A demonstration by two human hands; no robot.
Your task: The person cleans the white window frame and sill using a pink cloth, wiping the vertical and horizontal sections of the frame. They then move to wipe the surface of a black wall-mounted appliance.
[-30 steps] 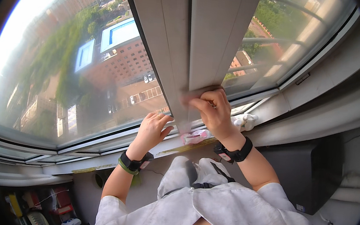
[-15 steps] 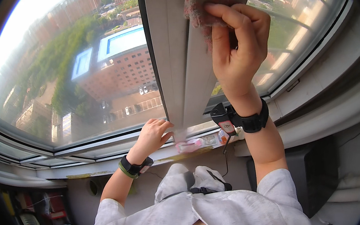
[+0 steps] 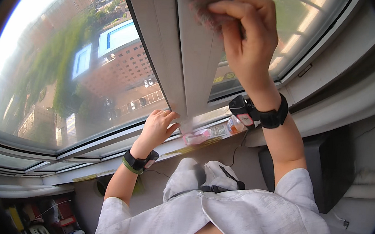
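My right hand [image 3: 251,39] is raised high and closed around a bunched pinkish-grey cloth [image 3: 203,9], which lies against the pale window frame post [image 3: 191,67]. Motion blurs the cloth's outline. Lower down, my left hand [image 3: 158,125] is at the foot of the post, by the lower corner of the left pane. Its fingers are bent and loosely apart, with nothing seen in them; the fingertips are at the frame's edge. Both wrists carry black straps with small devices.
Large glass panes [image 3: 86,84] flank the post, with buildings far below outside. On the sill stand a pink-and-clear package [image 3: 197,137] and a small container with orange [image 3: 235,124]. A dark box-shaped thing [image 3: 313,169] is at the right; boxes and clutter [image 3: 47,218] lie lower left.
My right hand stays high with the cloth, which now lies flatter on the post. The window has shifted up and left in view, and my left hand sits slightly higher.
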